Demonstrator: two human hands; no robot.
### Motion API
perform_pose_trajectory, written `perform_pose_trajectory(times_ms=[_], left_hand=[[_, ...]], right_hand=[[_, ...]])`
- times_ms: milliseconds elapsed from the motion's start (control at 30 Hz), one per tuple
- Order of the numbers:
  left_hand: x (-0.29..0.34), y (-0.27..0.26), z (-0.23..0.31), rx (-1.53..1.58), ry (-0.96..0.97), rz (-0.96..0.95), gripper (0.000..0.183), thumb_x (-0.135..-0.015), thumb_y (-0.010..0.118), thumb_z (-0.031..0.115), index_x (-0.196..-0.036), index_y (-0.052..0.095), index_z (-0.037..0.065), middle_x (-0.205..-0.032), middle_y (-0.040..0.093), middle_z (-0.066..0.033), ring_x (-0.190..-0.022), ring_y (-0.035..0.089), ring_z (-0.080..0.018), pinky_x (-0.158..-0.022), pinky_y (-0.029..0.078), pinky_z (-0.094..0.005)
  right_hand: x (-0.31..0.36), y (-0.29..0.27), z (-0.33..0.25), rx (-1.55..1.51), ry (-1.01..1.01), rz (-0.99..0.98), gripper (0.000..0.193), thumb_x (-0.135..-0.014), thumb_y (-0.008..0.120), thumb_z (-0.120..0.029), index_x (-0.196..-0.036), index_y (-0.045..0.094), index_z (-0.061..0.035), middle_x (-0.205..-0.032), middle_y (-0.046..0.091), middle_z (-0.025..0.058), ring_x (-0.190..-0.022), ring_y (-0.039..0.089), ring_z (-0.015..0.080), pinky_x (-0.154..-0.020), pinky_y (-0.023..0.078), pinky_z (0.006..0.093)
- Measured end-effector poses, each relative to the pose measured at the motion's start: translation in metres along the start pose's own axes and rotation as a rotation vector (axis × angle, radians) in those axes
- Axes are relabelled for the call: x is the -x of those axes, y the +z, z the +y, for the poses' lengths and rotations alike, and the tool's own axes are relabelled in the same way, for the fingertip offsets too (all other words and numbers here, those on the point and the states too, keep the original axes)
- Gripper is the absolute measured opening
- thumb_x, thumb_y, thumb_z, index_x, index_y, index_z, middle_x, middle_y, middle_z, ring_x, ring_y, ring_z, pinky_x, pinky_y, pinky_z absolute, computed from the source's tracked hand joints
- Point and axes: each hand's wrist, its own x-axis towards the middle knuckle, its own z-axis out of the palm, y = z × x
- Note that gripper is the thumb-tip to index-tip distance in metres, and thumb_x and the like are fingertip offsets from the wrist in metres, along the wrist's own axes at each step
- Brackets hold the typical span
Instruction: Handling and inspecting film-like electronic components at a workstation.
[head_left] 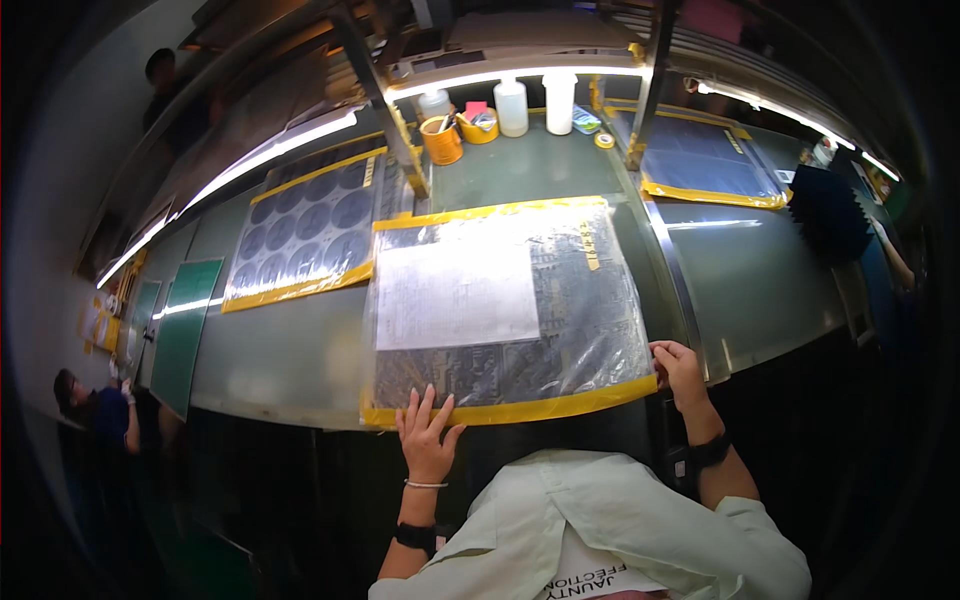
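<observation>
A large clear plastic sleeve with yellow tape along its far and near edges lies on the bench in front of me. Inside it are a dark patterned sheet and a white printed paper over the left part. My left hand rests with spread fingers on the sleeve's near taped edge, left of its middle. At the near right corner, my right hand is closed, thumb and fingers pinching the sleeve's edge. The fingertips' exact hold there is partly hidden.
Another taped sleeve with dark round shapes lies to the left, a bluish taped sheet at the back right. White bottles and an orange tub stand behind. Metal posts rise from the bench. A person stands far left.
</observation>
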Motion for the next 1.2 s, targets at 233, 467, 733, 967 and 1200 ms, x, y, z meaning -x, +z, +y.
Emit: perform_pose_trajectory(times_ms=[233,467,733,967,1200], left_hand=[[-0.035,-0.008,-0.005,0.202,0.017,0.081,0.019,-0.078,0.067,0.016,-0.095,0.069,0.006,-0.102,0.065,-0.0121,-0.1,0.058,-0.0311,-0.089,0.041,-0.0403],[-0.141,0.009,0.087,0.63,0.027,-0.179,0.024,-0.082,0.067,0.026,-0.082,0.067,0.002,-0.077,0.064,-0.0132,-0.067,0.062,-0.0263,-0.062,0.049,-0.0328],[-0.176,0.048,0.206,0.247,0.202,-0.26,0.041,-0.086,0.057,0.042,-0.069,0.059,0.004,-0.066,0.061,-0.0133,-0.064,0.061,-0.0306,-0.057,0.047,-0.0381],[-0.164,0.069,0.201,0.305,0.237,-0.276,0.033,-0.088,0.054,0.03,-0.069,0.055,0.003,-0.067,0.058,-0.0175,-0.064,0.057,-0.0381,-0.057,0.044,-0.0447],[-0.16,0.065,0.196,0.444,0.17,-0.165,0.029,-0.086,0.056,0.02,-0.065,0.053,0.0,-0.059,0.053,-0.0185,-0.058,0.055,-0.038,-0.053,0.041,-0.0431]], right_hand=[[-0.051,0.01,-0.025,0.187,-0.022,-0.164,0.022,-0.087,0.057,-0.019,-0.093,0.064,0.0009,-0.073,0.061,0.0041,-0.057,0.055,0.0106,-0.051,0.044,0.0224],[-0.101,0.029,-0.009,0.238,-0.281,-0.219,0.029,-0.082,0.063,-0.022,-0.096,0.063,0.0036,-0.082,0.065,0.0079,-0.068,0.06,0.0155,-0.062,0.049,0.031],[-0.026,0.066,-0.029,0.778,-0.421,0.095,0.019,-0.079,0.057,-0.021,-0.08,0.055,-0.0017,-0.078,0.062,0.0222,-0.077,0.059,0.0433,-0.066,0.046,0.0503],[-0.028,0.037,-0.001,0.111,-0.166,-0.198,0.014,-0.081,0.061,-0.009,-0.088,0.06,0.003,-0.072,0.065,0.0123,-0.067,0.066,0.0196,-0.061,0.05,0.0324],[-0.023,0.026,0.004,0.333,-0.344,0.006,0.023,-0.081,0.065,-0.016,-0.068,0.056,0.001,-0.057,0.056,0.0117,-0.053,0.055,0.0145,-0.051,0.043,0.0338]])
